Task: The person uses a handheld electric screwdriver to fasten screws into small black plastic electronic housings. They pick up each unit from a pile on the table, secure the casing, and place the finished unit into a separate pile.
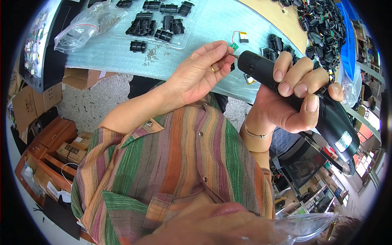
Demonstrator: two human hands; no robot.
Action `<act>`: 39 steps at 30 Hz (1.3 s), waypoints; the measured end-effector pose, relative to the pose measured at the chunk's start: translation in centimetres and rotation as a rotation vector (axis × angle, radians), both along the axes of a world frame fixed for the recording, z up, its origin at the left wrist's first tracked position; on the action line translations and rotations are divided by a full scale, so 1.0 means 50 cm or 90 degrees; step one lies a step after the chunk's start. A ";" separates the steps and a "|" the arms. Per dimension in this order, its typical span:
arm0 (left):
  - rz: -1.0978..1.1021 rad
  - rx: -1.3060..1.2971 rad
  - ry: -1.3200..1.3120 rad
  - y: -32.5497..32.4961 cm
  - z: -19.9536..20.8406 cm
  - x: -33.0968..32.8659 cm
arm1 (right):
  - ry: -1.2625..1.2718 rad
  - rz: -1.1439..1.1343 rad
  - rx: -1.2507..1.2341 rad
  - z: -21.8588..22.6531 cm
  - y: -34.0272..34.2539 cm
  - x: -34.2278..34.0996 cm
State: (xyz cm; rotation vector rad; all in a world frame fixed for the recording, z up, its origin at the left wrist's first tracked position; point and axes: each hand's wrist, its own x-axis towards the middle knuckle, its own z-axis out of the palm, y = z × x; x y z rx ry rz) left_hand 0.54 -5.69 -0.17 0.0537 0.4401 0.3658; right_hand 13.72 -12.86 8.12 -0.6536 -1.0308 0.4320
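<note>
My right hand (292,98) is wrapped around a black electric screwdriver (261,71), which points left with its cord at the lower right. Its thin bit (233,55) reaches the fingertips of my left hand (204,67). Thumb and forefinger of that hand are pinched together at the bit's tip; whatever is between them is too small to make out. Just beyond the bit, a small green circuit board (233,46) lies wired to a silver battery cell (243,37). Loose screws (152,54) are scattered on the mat, left of my left hand.
Black plastic housings (141,24) sit in and around a clear tray (179,42) on the pale blue foam mat (216,20). A plastic bag of screws (92,24) lies far left. More black parts (322,28) are heaped at the far right, beside a blue bin (348,41).
</note>
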 end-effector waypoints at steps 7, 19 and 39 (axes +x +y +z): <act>0.008 0.001 -0.007 -0.006 -0.016 -0.001 | 0.036 0.073 0.072 -0.018 0.000 0.018; 0.007 -0.007 -0.029 -0.007 -0.015 0.001 | 0.007 0.010 -0.004 -0.007 0.000 0.010; 0.097 1.273 0.326 0.015 -0.047 -0.047 | 0.070 0.070 -0.005 -0.026 -0.032 0.027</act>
